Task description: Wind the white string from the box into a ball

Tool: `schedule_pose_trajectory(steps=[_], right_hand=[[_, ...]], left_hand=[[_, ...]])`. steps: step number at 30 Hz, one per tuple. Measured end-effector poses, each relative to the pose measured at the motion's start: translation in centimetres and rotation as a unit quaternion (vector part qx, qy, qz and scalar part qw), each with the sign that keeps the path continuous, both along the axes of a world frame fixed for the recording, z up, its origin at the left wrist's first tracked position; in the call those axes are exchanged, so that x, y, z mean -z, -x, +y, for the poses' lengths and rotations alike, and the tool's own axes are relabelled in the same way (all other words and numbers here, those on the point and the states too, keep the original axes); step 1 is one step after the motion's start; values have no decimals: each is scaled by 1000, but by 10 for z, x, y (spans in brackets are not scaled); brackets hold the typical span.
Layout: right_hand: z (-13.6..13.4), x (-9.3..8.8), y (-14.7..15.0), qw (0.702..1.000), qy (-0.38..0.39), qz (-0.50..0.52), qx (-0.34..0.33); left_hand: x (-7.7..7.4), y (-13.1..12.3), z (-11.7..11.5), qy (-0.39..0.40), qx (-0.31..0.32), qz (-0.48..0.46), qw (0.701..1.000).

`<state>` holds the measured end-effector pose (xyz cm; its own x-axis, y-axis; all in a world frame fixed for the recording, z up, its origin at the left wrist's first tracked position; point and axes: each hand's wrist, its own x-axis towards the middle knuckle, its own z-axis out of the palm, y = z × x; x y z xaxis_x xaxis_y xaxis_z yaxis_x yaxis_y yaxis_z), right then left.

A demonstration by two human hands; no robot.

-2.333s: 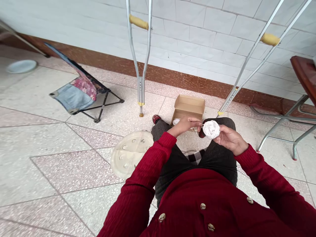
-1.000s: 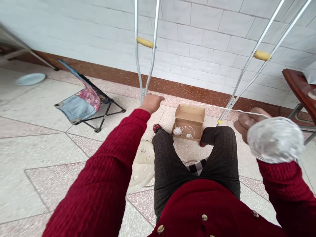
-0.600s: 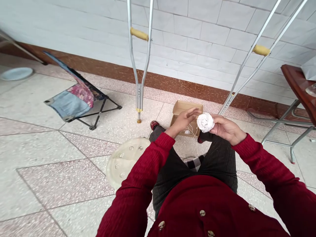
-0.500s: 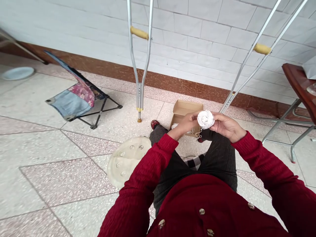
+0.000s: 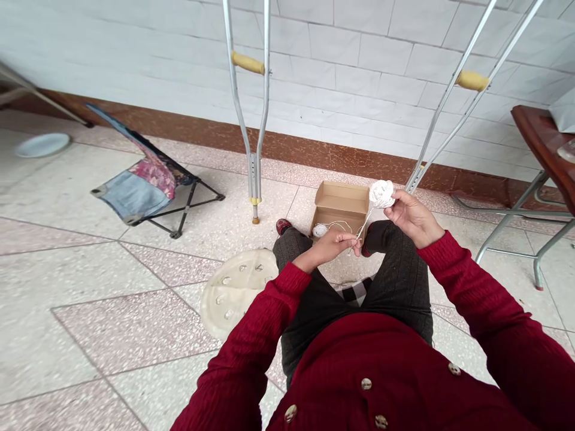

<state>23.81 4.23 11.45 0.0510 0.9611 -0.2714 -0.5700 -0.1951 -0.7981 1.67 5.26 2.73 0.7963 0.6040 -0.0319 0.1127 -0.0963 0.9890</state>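
Observation:
My right hand (image 5: 414, 219) grips a ball of white string (image 5: 381, 194) by its right side, above my right knee. Lower and to the left, my left hand (image 5: 336, 244) pinches the strand (image 5: 365, 223) that runs down from the ball. Just beyond my hands, an open cardboard box (image 5: 342, 197) sits on the floor between my feet, its lid tipped back. Inside the box lies another white bundle (image 5: 320, 230) with loose loops of string; my left hand and knee hide part of the box's front.
Two metal crutches with yellow grips, one at the centre (image 5: 254, 161) and one at the right (image 5: 442, 114), lean on the tiled wall. A folding chair (image 5: 139, 185) stands left. A pale round lid (image 5: 215, 299) lies by my leg. A brown table (image 5: 539, 137) is at right.
My left hand has come off the ball and moved down and left, drawing the strand out. My right hand has shifted slightly up with the ball. The view has moved a little.

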Motion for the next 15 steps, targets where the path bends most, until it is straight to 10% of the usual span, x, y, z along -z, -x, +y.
schedule_pose_trajectory(steps=[15], right_hand=[[-9,-12,21,997,-9,16,-72]], left_hand=[[-30,-37,13,-29,-215,-96,971]])
